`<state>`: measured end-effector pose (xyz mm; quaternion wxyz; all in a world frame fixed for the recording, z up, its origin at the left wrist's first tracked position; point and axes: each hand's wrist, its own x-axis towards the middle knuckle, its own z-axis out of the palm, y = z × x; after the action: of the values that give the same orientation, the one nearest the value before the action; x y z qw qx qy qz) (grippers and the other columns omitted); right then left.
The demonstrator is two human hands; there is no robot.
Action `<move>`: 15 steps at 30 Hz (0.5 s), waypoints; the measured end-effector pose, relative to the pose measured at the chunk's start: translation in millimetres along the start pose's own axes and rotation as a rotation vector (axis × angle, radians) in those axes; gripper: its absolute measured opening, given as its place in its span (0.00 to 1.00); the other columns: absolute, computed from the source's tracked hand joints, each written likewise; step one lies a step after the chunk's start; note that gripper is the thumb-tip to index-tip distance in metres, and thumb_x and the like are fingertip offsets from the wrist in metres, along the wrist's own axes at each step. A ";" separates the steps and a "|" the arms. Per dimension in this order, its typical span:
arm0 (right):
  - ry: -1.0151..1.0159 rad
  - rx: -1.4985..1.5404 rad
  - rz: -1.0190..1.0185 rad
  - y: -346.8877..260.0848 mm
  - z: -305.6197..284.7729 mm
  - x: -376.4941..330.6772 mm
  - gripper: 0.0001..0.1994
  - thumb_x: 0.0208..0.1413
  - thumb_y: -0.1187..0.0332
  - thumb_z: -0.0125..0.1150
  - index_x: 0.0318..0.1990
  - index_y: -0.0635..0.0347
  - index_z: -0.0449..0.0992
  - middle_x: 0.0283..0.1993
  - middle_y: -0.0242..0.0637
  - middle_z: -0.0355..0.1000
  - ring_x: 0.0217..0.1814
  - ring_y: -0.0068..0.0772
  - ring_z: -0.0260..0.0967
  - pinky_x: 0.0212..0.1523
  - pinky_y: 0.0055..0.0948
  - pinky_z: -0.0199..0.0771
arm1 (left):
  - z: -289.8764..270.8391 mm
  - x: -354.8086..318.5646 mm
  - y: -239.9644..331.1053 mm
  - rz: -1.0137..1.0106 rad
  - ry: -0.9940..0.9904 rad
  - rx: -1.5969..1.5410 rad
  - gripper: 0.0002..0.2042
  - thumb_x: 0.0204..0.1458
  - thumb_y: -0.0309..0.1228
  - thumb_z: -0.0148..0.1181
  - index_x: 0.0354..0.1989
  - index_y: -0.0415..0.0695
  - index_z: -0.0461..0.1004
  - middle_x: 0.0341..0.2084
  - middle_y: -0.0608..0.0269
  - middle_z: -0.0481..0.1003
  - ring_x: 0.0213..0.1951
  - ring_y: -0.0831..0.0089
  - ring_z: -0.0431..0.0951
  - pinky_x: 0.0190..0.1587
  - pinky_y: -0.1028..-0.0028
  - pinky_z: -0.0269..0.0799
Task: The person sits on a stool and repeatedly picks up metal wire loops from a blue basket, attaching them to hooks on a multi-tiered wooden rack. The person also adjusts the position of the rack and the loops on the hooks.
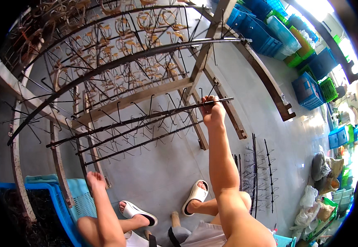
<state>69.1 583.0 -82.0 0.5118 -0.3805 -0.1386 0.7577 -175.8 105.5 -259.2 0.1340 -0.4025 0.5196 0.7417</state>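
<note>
My right hand (212, 109) reaches forward, its fingers wrapped round a black hooked rod (146, 118) close to its right end. That rod slants from lower left to upper right and carries a row of thin bent wire hooks. Two similar rods lie just nearer, across the metal rack (133, 98). My left hand (95, 180) hangs low beside a rack leg and the light-blue basket (86, 201). Its fingers look loosely apart, and nothing shows in them.
Several curved rods with amber, frame-like pieces (146, 37) fill the rack's far side. More hooked rods (271, 175) lie on the floor at right. A blue crate (63, 206) of dark items stands at lower left. Blue crates (261, 37) and plastic bags (308, 197) line the right.
</note>
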 end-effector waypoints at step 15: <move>-0.037 -0.001 -0.072 -26.0 -41.7 -71.1 0.12 0.62 0.62 0.45 0.34 0.60 0.68 0.32 0.35 0.70 0.34 0.33 0.70 0.41 0.38 0.75 | 74.2 -53.5 156.4 0.205 -1.157 -0.096 0.04 0.55 0.33 0.53 0.36 0.49 0.71 0.39 0.69 0.75 0.43 0.76 0.71 0.49 0.71 0.60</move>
<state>129.8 524.2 -63.4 0.5358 -0.3614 -0.1621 0.7457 -272.0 116.1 -106.1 0.3050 0.1144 0.3642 0.8725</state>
